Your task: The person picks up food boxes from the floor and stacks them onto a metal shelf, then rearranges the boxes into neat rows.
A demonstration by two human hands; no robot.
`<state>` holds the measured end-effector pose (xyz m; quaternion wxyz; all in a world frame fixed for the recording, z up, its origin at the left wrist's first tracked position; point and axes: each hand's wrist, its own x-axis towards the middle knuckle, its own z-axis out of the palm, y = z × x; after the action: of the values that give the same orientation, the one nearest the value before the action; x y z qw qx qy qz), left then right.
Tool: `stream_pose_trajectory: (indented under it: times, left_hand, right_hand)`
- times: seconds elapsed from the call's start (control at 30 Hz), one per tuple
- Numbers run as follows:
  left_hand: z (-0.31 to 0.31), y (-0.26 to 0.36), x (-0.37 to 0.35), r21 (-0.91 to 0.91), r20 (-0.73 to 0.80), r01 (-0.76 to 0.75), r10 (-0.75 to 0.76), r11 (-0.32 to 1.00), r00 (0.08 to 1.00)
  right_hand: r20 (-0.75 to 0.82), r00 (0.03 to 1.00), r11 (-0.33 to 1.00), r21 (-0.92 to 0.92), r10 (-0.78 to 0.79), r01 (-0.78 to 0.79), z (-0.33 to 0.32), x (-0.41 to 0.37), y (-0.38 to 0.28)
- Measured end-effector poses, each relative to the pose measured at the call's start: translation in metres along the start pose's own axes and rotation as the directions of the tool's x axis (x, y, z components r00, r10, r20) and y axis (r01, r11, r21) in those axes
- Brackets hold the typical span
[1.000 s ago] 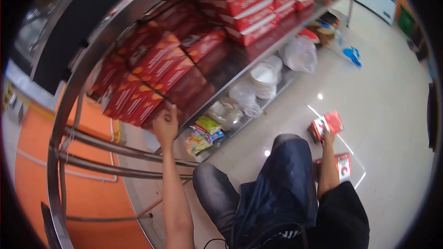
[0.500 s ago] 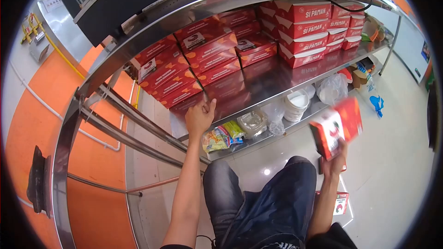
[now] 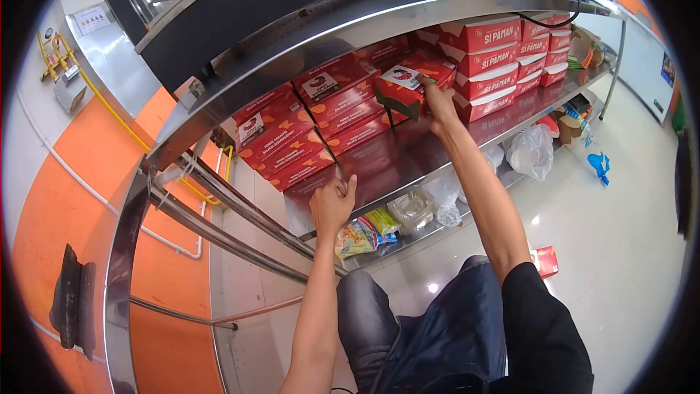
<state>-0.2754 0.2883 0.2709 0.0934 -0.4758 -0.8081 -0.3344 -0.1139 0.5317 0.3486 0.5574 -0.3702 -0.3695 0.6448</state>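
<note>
My right hand (image 3: pixel 440 104) grips a red food box (image 3: pixel 399 91) with a white printed label on top. It holds the box, slightly tilted, over the shelf (image 3: pixel 408 147), between the stacks on the left and right. Left of it stand stacked red boxes (image 3: pixel 288 138) with orange patterns. To the right rise stacks of red "SI PAMAN" boxes (image 3: pixel 490 62). My left hand (image 3: pixel 333 204) is at the shelf's front edge, fingers curled and thumb up, with nothing visible in it.
A lower shelf holds colourful packets (image 3: pixel 359 237), a clear plastic container (image 3: pixel 410 208) and a plastic bag (image 3: pixel 531 152). Another red box (image 3: pixel 545 261) lies on the floor at right. A metal table leg (image 3: pixel 120 270) stands at left; a black appliance (image 3: pixel 240 29) sits above.
My right hand has carried the red box from beside my right knee up and left onto the shelf area. The view has shifted slightly; my left hand stays near the shelf edge.
</note>
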Motion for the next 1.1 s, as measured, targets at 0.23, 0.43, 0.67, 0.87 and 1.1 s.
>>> stream_pose_trajectory:
  times: [0.23, 0.43, 0.67, 0.87, 1.1]
  left_hand:
    - [0.003, -0.003, 0.002, 0.011, -0.012, -0.034, 0.034, 0.999, 0.999]
    - [-0.002, 0.002, 0.001, 0.011, 0.026, 0.01, -0.01, 1.0, 1.0]
    - [-0.001, 0.0, 0.0, 0.011, 0.007, -0.008, 0.008, 1.0, 1.0]
    - [-0.001, 0.0, 0.0, 0.018, 0.01, -0.008, 0.008, 1.0, 1.0]
    - [-0.004, 0.001, 0.001, 0.024, 0.034, 0.001, -0.001, 1.0, 0.999]
  right_hand:
    - [-0.026, 0.986, 0.98, -0.114, -0.165, 0.161, -0.004, -0.003, 0.01]
    - [-0.142, 0.836, 0.766, -0.503, -0.529, 0.4, 0.018, -0.031, 0.012]
    - [-0.157, 0.821, 0.719, -0.591, -0.548, 0.367, 0.038, -0.03, 0.013]
    - [-0.187, 0.822, 0.727, -0.597, -0.538, 0.341, 0.044, -0.006, 0.013]
    - [-0.192, 0.789, 0.73, -0.55, -0.583, 0.406, 0.045, -0.008, 0.011]
